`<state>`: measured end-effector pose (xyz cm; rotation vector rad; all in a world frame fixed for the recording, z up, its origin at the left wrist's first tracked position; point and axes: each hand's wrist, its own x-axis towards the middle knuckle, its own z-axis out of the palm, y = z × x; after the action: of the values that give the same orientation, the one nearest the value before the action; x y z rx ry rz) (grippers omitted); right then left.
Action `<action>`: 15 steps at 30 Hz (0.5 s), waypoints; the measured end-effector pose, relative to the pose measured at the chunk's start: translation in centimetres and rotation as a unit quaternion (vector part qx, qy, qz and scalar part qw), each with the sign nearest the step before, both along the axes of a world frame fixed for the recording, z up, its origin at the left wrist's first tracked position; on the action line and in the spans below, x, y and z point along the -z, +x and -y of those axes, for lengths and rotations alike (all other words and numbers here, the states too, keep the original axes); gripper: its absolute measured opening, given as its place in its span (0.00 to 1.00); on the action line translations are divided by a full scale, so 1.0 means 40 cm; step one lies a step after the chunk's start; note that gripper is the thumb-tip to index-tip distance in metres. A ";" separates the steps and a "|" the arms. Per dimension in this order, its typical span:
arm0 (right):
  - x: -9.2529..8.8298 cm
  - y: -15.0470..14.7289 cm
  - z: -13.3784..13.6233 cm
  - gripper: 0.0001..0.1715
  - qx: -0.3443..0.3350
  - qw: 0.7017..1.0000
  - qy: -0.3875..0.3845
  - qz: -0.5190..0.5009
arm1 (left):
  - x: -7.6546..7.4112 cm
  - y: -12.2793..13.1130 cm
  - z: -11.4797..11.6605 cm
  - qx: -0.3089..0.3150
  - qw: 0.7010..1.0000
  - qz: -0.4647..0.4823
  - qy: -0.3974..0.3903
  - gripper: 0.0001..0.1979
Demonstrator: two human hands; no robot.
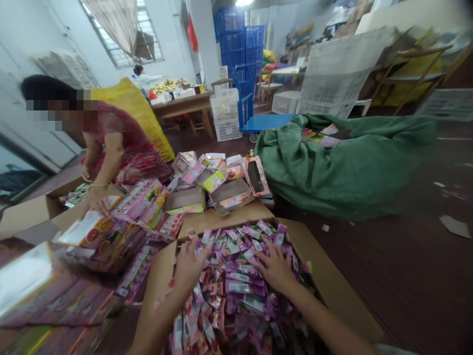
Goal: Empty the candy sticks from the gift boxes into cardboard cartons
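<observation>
A large cardboard box [325, 276] in front of me is heaped with several small pink and purple sachets [236, 276]. My left hand [189, 264] lies flat on the sachets at the box's left side, fingers spread. My right hand [275, 268] rests palm down on the pile near the middle, fingers spread too. Neither hand grips anything that I can see.
Pink printed cartons [136, 202] are stacked to the left, with open empty ones [229, 190] behind the box. A co-worker's hand [96, 199] rests on a carton at left. A green cloth sack [343, 162] lies at right. Blue crates [236, 39] and tables stand far back.
</observation>
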<state>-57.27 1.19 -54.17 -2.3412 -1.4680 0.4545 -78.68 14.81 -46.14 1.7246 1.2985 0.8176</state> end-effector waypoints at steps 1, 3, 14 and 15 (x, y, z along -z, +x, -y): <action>-0.017 -0.017 0.007 0.30 0.000 1.000 0.019 0.014 | 0.056 -0.011 0.061 0.034 0.994 -0.096 0.035 0.35; -0.035 -0.053 0.022 0.34 -0.045 0.997 0.055 0.028 | 0.138 -0.020 0.155 0.121 0.955 -0.253 0.097 0.42; 0.191 -0.052 0.126 0.36 -0.085 0.995 0.041 0.043 | 0.380 -0.109 0.207 0.138 0.785 -0.583 0.161 0.45; 0.205 -0.053 0.117 0.36 -0.080 0.995 0.031 0.043 | 0.390 -0.107 0.207 0.136 0.784 -0.585 0.153 0.44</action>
<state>-59.39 -3.48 -62.37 -2.2313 -1.6918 0.3469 -82.96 6.53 -61.76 2.7731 1.6095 -0.3950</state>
